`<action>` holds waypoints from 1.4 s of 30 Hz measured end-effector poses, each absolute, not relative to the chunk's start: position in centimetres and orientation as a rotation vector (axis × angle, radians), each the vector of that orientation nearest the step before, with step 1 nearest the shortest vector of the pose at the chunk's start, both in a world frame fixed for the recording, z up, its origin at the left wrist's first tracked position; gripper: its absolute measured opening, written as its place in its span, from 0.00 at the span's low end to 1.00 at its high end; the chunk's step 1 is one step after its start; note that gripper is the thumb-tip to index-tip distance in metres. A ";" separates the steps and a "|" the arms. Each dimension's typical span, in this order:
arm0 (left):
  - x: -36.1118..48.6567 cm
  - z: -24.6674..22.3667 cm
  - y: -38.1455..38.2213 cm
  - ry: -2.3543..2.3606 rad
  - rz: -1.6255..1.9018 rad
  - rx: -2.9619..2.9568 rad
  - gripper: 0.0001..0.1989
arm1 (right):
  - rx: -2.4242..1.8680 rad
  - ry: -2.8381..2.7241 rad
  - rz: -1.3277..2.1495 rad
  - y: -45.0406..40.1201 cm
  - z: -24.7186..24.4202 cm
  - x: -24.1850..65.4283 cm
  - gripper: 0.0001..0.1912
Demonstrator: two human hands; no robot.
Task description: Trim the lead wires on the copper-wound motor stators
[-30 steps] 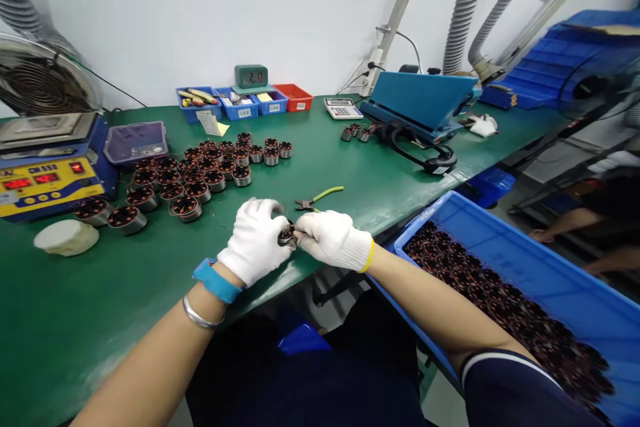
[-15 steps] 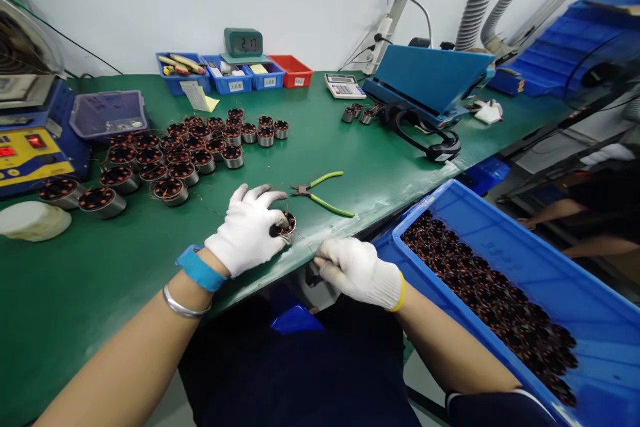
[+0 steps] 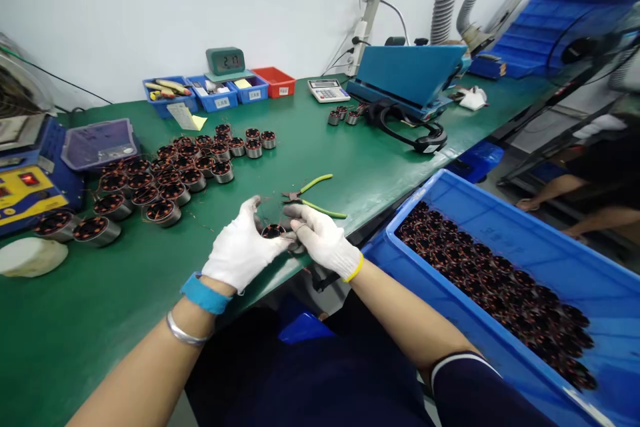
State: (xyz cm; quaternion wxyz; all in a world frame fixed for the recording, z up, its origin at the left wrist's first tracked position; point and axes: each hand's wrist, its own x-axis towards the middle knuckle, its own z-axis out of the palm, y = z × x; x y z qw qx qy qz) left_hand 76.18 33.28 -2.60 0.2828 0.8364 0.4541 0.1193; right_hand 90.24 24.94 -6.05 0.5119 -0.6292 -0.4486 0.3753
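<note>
White-gloved, my left hand (image 3: pixel 241 245) curls around a small motor stator (image 3: pixel 273 231) with a metal rim and copper windings, near the front edge of the green table (image 3: pixel 150 307). My right hand (image 3: pixel 320 238), also gloved, is at the stator's right side with thumb and fingers pinched together; what lies between them is too small to make out. Thin wires stick up near the fingertips. Just behind the hands lie green-handled cutters (image 3: pixel 315 198), jaws pointing left and handles spread.
Several stators (image 3: pixel 175 192) stand in a group at the left. A blue crate (image 3: pixel 500 213) with many stators sits at the right, below table height. Farther back are a calculator (image 3: pixel 327 90), a headset (image 3: pixel 430 138) and small bins (image 3: pixel 217 101). Another person's arm (image 3: pixel 550 193) shows far right.
My right hand has moved left and up from the table edge to the stator. My left hand still holds the stator. The view has shifted slightly.
</note>
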 end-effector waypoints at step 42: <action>76.9 -5.9 34.4 0.838 0.920 1.713 0.09 | -1.958 -1.084 0.717 25.7 -5.1 92.5 0.14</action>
